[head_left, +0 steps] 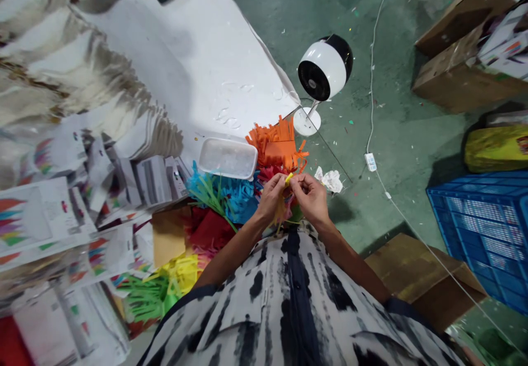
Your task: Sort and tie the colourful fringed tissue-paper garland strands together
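1. While both hands meet just in front of the person's patterned shirt (pixel 289 300), the left hand (pixel 272 197) and right hand (pixel 311 198) together pinch a small yellow paper strip (pixel 289 178) between their fingertips.
2. Fingers of each hand are curled and pressed together around the strip; the two hands touch or nearly touch.
3. Below the hands hang more coloured fringes, too blurred to tell apart.
4. Just beyond the hands lies a heap of fringed orange paper (pixel 277 147), with blue fringed paper (pixel 231 194) to its left.
5. A clear plastic tub (pixel 227 158) sits beside the orange heap on the white table cover (pixel 198 64).
6. Red, yellow and green fringed paper (pixel 181 270) lies nearer the person's left side.
7. Stacks of printed packets (pixel 82 201) fill the far left.
8. On the green floor stand a white fan (pixel 325 69), a blue crate (pixel 487 228) and cardboard boxes (pixel 462 47).
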`<action>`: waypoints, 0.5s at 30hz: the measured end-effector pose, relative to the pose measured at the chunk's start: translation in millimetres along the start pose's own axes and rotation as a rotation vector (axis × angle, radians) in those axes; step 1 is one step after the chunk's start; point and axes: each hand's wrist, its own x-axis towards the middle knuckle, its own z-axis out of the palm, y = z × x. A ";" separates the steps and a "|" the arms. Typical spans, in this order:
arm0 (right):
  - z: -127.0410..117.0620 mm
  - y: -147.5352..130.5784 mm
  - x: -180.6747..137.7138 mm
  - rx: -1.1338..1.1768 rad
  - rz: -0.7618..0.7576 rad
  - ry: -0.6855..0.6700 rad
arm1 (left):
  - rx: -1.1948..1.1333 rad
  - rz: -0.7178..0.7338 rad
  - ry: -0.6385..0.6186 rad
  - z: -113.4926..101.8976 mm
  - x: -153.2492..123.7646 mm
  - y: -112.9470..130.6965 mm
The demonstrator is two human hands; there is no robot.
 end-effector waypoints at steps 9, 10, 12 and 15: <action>2.3 -3.3 -3.7 0.039 0.024 0.006 | -0.064 -0.050 0.018 -4.0 4.1 4.5; 2.8 -4.6 -3.9 0.049 0.028 0.010 | -0.070 -0.041 0.022 -3.8 4.1 4.9; 3.1 -6.6 -3.9 0.072 0.035 0.009 | -0.076 -0.017 0.038 -3.1 3.9 6.1; 2.0 -7.1 -3.2 0.093 0.051 0.003 | -0.056 0.023 0.056 -3.0 3.7 7.2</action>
